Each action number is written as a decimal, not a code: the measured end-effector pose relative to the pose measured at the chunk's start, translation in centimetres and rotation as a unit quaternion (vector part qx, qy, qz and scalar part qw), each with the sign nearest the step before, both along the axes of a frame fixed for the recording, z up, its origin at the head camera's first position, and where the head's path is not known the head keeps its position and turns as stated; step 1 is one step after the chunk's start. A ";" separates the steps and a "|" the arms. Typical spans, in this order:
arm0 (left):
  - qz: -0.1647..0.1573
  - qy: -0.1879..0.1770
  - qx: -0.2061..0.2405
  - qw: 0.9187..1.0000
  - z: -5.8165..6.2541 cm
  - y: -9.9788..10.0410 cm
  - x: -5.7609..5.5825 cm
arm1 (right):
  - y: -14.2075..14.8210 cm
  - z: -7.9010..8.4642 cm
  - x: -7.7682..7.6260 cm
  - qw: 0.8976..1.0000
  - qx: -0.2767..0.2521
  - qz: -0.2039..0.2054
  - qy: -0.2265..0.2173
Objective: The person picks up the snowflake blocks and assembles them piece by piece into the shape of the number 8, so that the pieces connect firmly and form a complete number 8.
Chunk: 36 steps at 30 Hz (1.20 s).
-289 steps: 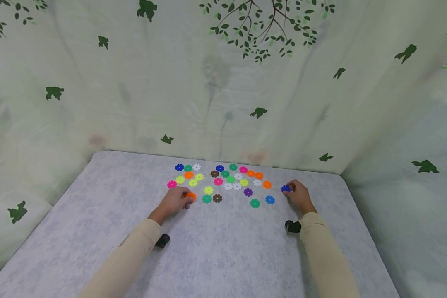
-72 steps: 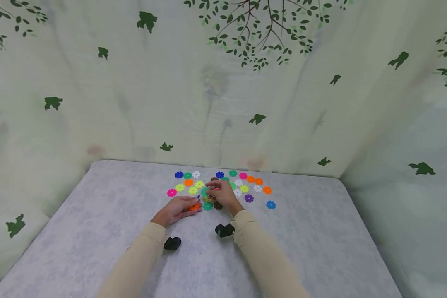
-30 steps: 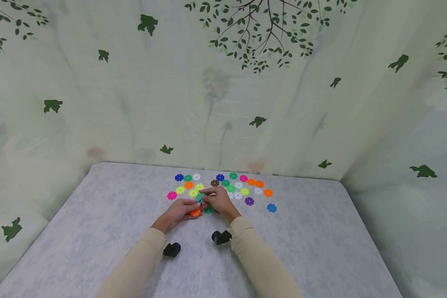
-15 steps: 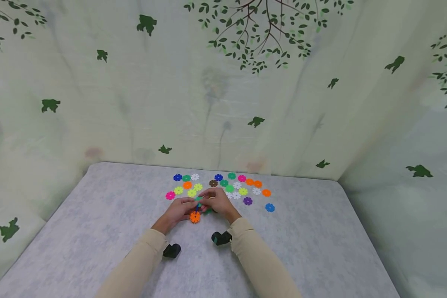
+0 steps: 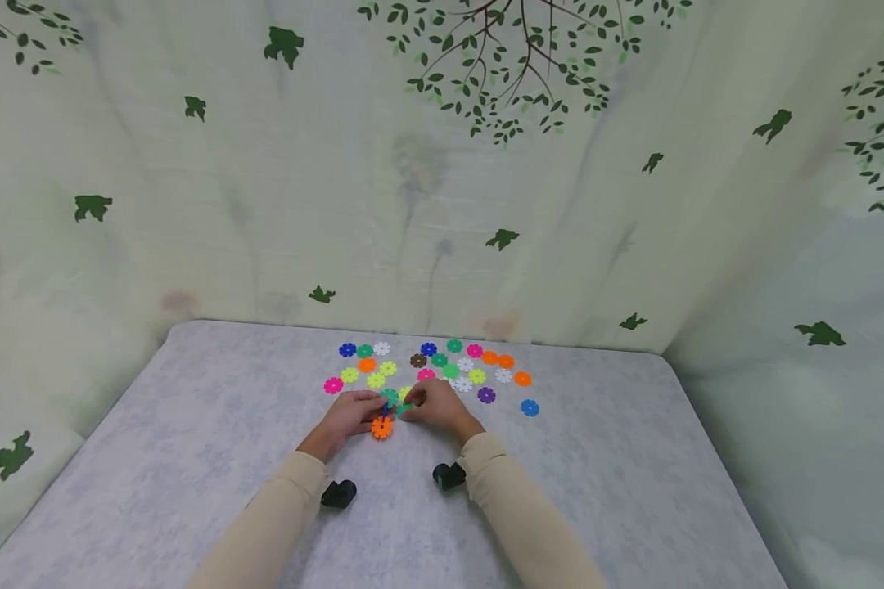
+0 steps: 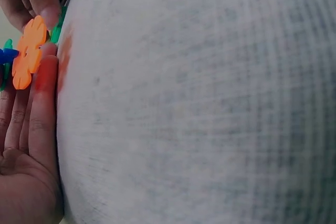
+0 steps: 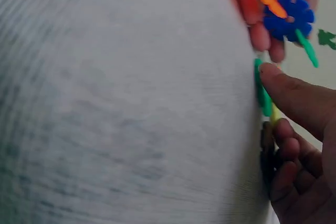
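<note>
1. On my feeds the right grip [image 5: 438, 405] is coming away from the joined discs and is now reaching a loose green disc [image 7: 260, 88], its thumb touching the edge.
2. The left grip [image 5: 348, 419] is pinching the joined discs over the table [image 5: 648, 466]: an orange disc [image 5: 381, 428], a blue disc [image 7: 302, 14] and a joined green disc [image 7: 308, 52].
3. I'm taking this to mean the green joint is probably holding without the right grip, leaving the build standing at three discs.
4. I cannot tell whether the right grip is pinching the loose green disc or only touching it.
5. The meeting slots are showing too small for me to check.
6. Tabletop is filling most of both wrist views, and a dark piece [image 7: 266, 150] by the right fingers is looking too murky to name.
</note>
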<state>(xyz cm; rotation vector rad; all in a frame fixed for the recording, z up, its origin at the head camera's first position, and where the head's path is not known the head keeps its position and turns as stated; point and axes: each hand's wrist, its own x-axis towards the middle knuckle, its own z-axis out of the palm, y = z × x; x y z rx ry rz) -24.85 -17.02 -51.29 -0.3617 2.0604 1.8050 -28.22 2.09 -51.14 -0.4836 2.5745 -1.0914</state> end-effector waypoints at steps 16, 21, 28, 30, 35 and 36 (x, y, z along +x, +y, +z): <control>0.007 -0.003 -0.011 1.000 -0.1 0.2 -0.2 | -0.3 0.1 -0.1 1.000 0.020 0.009 0.001; 0.000 -0.003 -0.003 1.000 0.0 0.2 -0.1 | 0.5 -0.5 -0.2 0.996 -0.089 -0.012 -0.029; -0.006 0.003 0.007 1.000 -0.2 0.2 -0.1 | 1.6 -0.1 0.4 0.969 -0.240 -0.046 -0.040; -0.005 0.004 0.007 1.000 -0.2 0.2 -0.1 | 1.4 0.1 0.5 0.968 -0.244 -0.049 -0.032; 0.000 0.006 0.012 1.000 -0.2 0.2 0.0 | 0.9 -0.7 0.0 0.967 -0.245 -0.061 -0.025; 0.001 0.005 0.013 1.000 -0.2 0.3 0.0 | 0.8 -0.8 0.0 0.968 -0.243 -0.062 -0.025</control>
